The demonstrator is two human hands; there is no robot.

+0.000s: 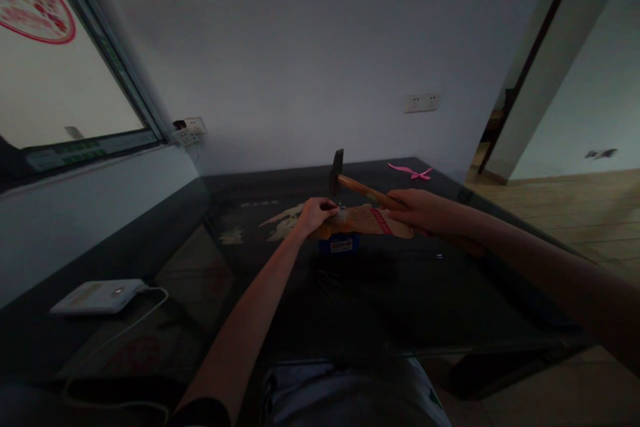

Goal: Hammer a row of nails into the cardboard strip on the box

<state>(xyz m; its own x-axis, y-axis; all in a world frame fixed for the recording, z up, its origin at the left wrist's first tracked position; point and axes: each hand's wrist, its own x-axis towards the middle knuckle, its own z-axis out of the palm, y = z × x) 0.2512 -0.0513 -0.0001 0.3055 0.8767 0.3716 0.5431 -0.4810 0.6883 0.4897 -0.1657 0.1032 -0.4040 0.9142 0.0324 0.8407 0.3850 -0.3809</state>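
Note:
A hammer (pixel 363 188) with a wooden handle and dark head is gripped in my right hand (pixel 417 210), its head raised just above my left fingertips. My left hand (pixel 316 215) is closed in a pinch over a tan patterned piece with a red band (pixel 367 219); whatever is between the fingertips is too small to make out. The tan piece lies across a blue box (pixel 340 244) on the dark table, its right end beneath my right hand.
On the dark glossy table (pixel 300 320), a white power bank (pixel 100 297) with a cable lies at the left. A pink ribbon (pixel 413 172) is at the back right. Wall sockets (pixel 423 103) and a window frame (pixel 110 60) are behind.

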